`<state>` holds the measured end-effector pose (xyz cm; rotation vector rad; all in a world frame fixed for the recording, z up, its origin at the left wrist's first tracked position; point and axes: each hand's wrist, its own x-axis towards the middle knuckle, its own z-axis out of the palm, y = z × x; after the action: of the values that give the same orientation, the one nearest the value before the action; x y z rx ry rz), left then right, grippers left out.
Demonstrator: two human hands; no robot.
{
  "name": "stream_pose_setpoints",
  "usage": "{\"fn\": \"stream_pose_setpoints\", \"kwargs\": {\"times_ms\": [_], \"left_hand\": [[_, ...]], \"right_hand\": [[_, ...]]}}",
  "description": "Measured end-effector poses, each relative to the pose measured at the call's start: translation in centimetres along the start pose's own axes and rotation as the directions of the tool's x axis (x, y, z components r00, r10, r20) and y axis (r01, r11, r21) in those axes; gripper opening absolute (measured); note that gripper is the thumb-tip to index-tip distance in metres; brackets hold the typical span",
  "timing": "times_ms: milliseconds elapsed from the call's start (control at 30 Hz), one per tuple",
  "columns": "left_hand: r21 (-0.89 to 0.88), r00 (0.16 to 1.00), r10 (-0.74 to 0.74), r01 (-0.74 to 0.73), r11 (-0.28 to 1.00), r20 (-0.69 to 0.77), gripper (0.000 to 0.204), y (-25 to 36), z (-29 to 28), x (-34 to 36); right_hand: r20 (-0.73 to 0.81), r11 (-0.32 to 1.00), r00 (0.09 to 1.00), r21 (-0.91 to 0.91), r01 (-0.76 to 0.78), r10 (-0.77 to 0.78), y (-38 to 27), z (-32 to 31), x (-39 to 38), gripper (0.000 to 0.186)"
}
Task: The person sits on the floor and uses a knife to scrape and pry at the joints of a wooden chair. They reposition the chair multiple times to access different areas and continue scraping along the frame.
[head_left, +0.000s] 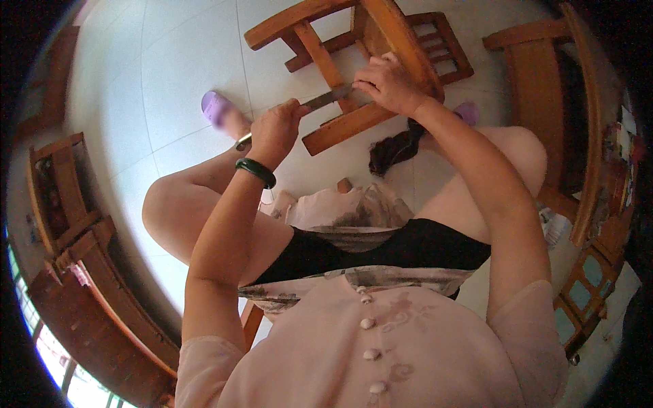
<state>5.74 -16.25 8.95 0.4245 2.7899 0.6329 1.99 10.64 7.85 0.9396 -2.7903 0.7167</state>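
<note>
Blade (pixel 321 100) between left hand (pixel 276 129) and right hand (pixel 389 85), crossing wooden frame (pixel 354 128)

This is looking like a room in a home: pale tiles are covering the floor (pixel 170 88), a wooden chair (pixel 408 47) is lying tipped near its upper edge, wooden furniture (pixel 102 319) is lining its left edge, a paned wooden cabinet (pixel 578 296) is standing along its right, and the person is wearing purple slippers (pixel 215 106).
</note>
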Motion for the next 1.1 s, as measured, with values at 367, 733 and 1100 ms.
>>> {"fn": "stream_pose_setpoints", "kwargs": {"times_ms": [367,733,1100], "left_hand": [[0.019,0.998,-0.048,0.047,0.999,0.044,0.029,0.5,-0.1,-0.3],[0.026,0.997,-0.025,0.023,0.999,0.071,0.03,1.0,-0.9,0.0],[0.053,0.997,0.009,-0.013,0.999,0.08,0.024,1.6,-1.4,0.9]], "right_hand": [[0.028,0.999,0.999,-0.015,0.03,-0.029,0.1,0.2,0.0,0.012],[0.042,1.0,0.999,0.01,-0.011,0.01,-0.1,-0.3,-0.2,0.012],[-0.032,0.998,0.998,0.026,-0.052,0.053,0.7,0.5,-0.2,0.011]]}}
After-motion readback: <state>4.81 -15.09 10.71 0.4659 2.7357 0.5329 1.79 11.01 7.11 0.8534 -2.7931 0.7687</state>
